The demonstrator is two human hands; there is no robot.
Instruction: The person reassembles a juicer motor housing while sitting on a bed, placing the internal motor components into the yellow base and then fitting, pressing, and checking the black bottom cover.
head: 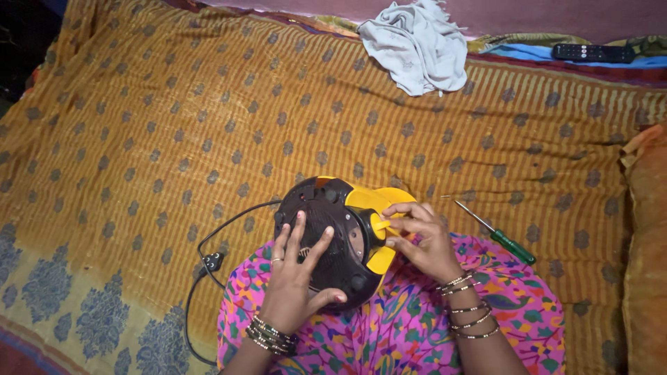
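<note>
Resting flat on the dark round underside of a black and yellow appliance (338, 239), left hand (295, 278) has fingers spread open, thumb curled at the near rim. Right hand (419, 239) pinches the yellow knob (379, 227) on the appliance's right side, fingers closed around it. Appliance sits on the person's lap, near centre. Black cord (208, 262) loops left. Green-handled screwdriver (497, 233) lies just right. Wide bare orange bedspread (174, 139) far and left; grey cloth (417, 45) and remote (593, 52) at far edge.
</note>
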